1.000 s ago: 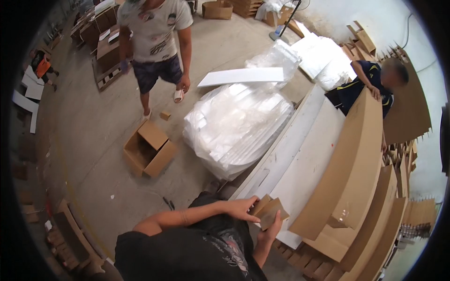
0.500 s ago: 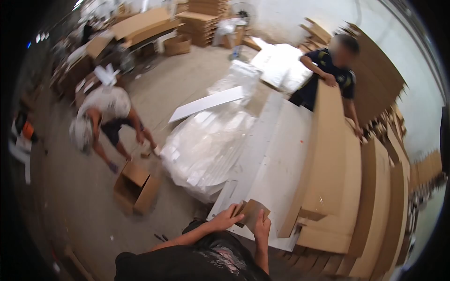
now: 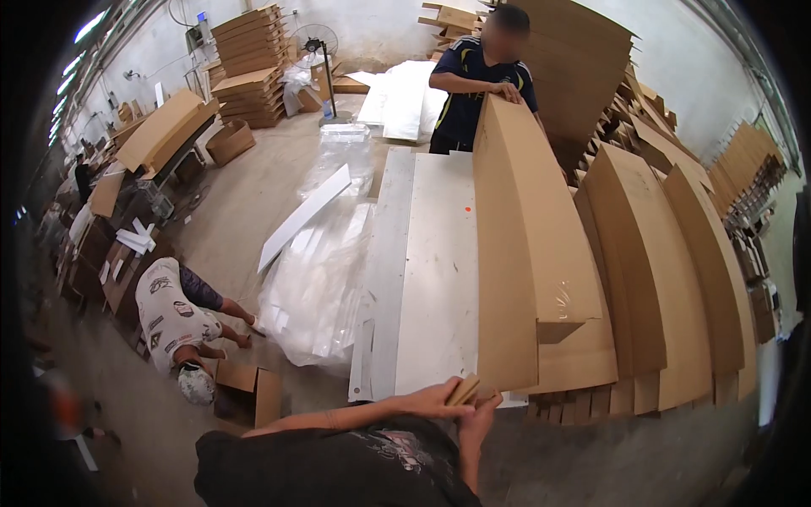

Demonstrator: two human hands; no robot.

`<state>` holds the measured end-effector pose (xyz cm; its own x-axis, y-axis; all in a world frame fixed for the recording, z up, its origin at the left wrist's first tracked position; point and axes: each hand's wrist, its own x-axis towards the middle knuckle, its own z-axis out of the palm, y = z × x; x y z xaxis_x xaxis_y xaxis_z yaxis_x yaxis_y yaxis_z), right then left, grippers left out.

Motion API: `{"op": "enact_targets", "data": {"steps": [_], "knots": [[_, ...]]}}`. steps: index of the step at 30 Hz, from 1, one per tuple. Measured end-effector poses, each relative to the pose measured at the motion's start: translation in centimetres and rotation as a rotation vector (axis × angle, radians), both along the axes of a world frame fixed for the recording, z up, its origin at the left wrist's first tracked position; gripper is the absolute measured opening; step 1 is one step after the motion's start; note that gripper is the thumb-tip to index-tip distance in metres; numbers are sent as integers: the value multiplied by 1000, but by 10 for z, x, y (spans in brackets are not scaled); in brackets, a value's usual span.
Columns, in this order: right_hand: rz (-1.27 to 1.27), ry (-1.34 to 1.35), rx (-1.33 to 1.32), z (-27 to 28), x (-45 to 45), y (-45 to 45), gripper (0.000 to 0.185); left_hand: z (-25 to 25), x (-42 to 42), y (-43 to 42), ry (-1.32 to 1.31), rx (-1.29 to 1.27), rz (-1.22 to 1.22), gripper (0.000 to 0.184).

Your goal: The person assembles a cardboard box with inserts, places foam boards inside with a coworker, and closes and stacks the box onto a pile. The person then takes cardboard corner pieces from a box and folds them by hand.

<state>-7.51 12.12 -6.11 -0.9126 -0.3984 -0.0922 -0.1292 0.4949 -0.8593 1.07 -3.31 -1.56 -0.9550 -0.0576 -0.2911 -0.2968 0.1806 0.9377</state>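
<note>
Close to my body, my left hand (image 3: 438,400) is closed round a small folded cardboard piece (image 3: 463,391). My right hand (image 3: 479,416) is closed on the right side of the same piece, and the two hands nearly touch. Just beyond them lies the near end of a long white bench surface (image 3: 441,296). To its right a long cardboard box (image 3: 507,245) stands along the surface. A person in a dark shirt (image 3: 460,93) rests a hand on the box's far end.
Plastic-wrapped white boards (image 3: 317,296) lie left of the bench. Further left, a person in a white shirt (image 3: 169,308) bends beside an open carton (image 3: 269,397). More long cardboard boxes (image 3: 667,270) stand at right. A fan (image 3: 316,42) stands at the back.
The view has swung up and to the right. The person in white has bent down by the open carton. My hands still hold the cardboard piece, now seen more edge-on.
</note>
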Motion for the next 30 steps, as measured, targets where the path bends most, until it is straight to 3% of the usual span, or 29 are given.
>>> {"op": "enact_targets", "data": {"steps": [2, 3, 7, 9, 10, 12, 13, 14, 16, 17, 18, 20, 22, 24, 25, 28, 30], "knots": [[-16, -91, -326, -10, -2, 0, 62, -12, -2, 6, 61, 33, 17, 84], [-36, -261, -340, 16, -3, -3, 62, -17, -4, 10, 119, 70, 23, 83], [0, -196, -241, 1, -1, -7, 62, -46, 4, 2, 173, 164, 55, 73], [173, -250, -223, 8, 5, -10, 67, -57, 5, 0, 251, 244, 272, 64], [185, -249, -217, 11, 8, -12, 67, -50, 12, 0, 225, 564, 414, 58], [376, -588, -373, 20, 15, -18, 80, -50, 22, -24, 191, 636, 471, 56], [368, -508, -394, 42, 25, -25, 103, -45, 26, -32, 219, 652, 546, 53], [400, -512, -374, 50, 28, -32, 103, -56, 30, -40, 281, 485, 579, 55], [541, 98, -244, 57, 33, -39, 124, -55, 49, -62, 146, 169, 522, 60], [591, 323, -115, 52, 32, -41, 134, -54, 58, -63, 147, 181, 550, 60], [615, 319, -105, 56, 32, -45, 134, -52, 66, -63, 96, 160, 571, 64], [800, 581, 33, 72, 34, -63, 134, -43, 78, -58, 43, 148, 600, 68], [871, 556, 75, 64, 37, -75, 133, -29, 87, -47, -31, 84, 555, 73], [984, 597, 203, 50, 41, -86, 121, -39, 91, -29, 36, 87, 573, 80], [946, 732, 236, 38, 45, -92, 104, -43, 91, -21, 78, 32, 571, 82], [988, 700, 232, 27, 45, -96, 90, -43, 99, -18, 125, -21, 593, 88], [986, 669, 179, 25, 52, -95, 87, -38, 108, -24, 15, 25, 498, 87]]}}
